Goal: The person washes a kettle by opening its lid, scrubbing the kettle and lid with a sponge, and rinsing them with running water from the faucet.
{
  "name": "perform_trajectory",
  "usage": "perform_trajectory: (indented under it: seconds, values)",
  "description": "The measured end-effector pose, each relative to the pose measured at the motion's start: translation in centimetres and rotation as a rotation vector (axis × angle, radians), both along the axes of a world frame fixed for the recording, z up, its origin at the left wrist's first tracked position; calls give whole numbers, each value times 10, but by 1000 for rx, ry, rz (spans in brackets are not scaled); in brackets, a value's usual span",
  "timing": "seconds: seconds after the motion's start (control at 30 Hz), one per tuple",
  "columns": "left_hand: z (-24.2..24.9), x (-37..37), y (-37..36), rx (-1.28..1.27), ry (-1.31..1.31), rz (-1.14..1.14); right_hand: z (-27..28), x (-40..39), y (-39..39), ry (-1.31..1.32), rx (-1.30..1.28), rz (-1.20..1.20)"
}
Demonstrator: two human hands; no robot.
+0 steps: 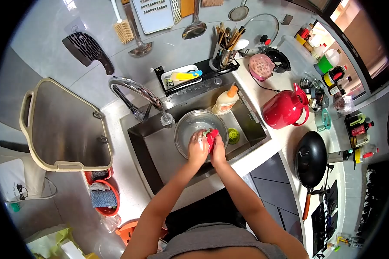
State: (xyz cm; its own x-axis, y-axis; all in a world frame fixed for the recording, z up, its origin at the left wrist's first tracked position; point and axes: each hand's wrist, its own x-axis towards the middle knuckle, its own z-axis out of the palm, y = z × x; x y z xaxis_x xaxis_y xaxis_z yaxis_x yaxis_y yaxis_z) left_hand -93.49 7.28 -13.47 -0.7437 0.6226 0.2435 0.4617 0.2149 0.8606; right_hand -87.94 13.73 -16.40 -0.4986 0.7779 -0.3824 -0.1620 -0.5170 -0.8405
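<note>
Both hands are over a round metal basin (182, 129) that stands in the stainless steel sink (153, 149). Between them is a bright red thing with a bit of green (211, 137), its kind hard to make out. My left hand (198, 146) curls against its left side, with whitish wet patches on the back of the hand. Closed on the right side of the same thing is my right hand (219, 149). A bottle with an orange cap (225, 101) stands behind the basin, and a green ribbed ball-like object (233, 136) lies to its right.
The faucet (142, 95) arches over the sink's left part. On the right counter are a red thermos jug (283, 108) and a black wok (311, 157). A cutting board (67, 129) stands at left; a cleaver (87, 49) is on the wall.
</note>
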Motion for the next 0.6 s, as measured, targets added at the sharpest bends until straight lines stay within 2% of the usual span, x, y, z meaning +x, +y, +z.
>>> perform_trajectory:
  seconds: [0.07,0.13,0.2,0.27,0.3,0.4,0.43,0.53,0.57,0.6]
  values:
    - [6,14,-3,84,107,44,16,2,5,120,-229,49]
    - [23,26,-8,28,309,-39,24,5,15,138,-449,126]
    - [17,21,-11,66,302,-75,30,5,16,128,-516,185]
    - [2,6,-16,255,73,-121,41,11,12,93,-686,283]
    - [0,0,-12,347,79,-54,36,9,10,105,-695,296]
    - [-4,-3,-6,186,-657,76,36,7,7,-12,-662,289]
    - [-3,-6,3,337,-809,149,32,8,6,-75,-653,245]
    - [10,-10,2,50,-711,166,23,2,-1,0,-408,152]
    - [17,-2,-3,74,-734,54,23,5,1,37,-410,111]
    - [14,2,0,230,-231,-59,21,3,2,63,-417,57]
